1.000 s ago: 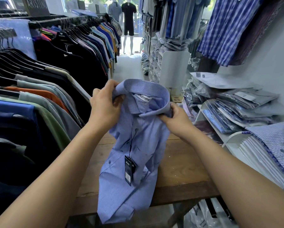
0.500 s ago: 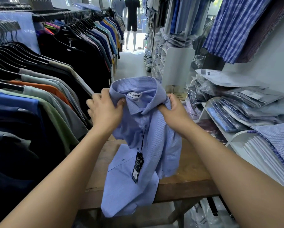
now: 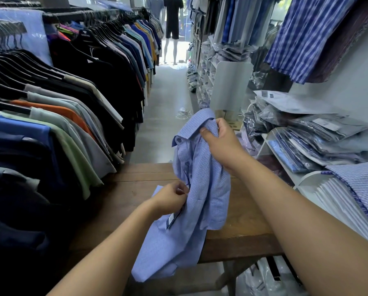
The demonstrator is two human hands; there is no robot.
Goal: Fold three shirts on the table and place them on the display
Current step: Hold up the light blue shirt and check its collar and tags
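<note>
- right hand (image 3: 222, 144) raised, fist closed on the collar of the light blue shirt (image 3: 202, 189)
- left hand (image 3: 170, 199) lower, fingers pinching its front placket
- shirt hangs over the wooden table (image 3: 242, 221), its tail past the near edge

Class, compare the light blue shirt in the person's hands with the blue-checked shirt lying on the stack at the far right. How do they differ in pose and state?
The light blue shirt hangs crumpled and unfolded, gripped at the collar by the right hand and at the front by the left hand; the blue-checked shirt lies flat on a stack, untouched. The first drapes over the table edge; the second rests on the shelving. Both are blue, finely patterned shirts.
</note>
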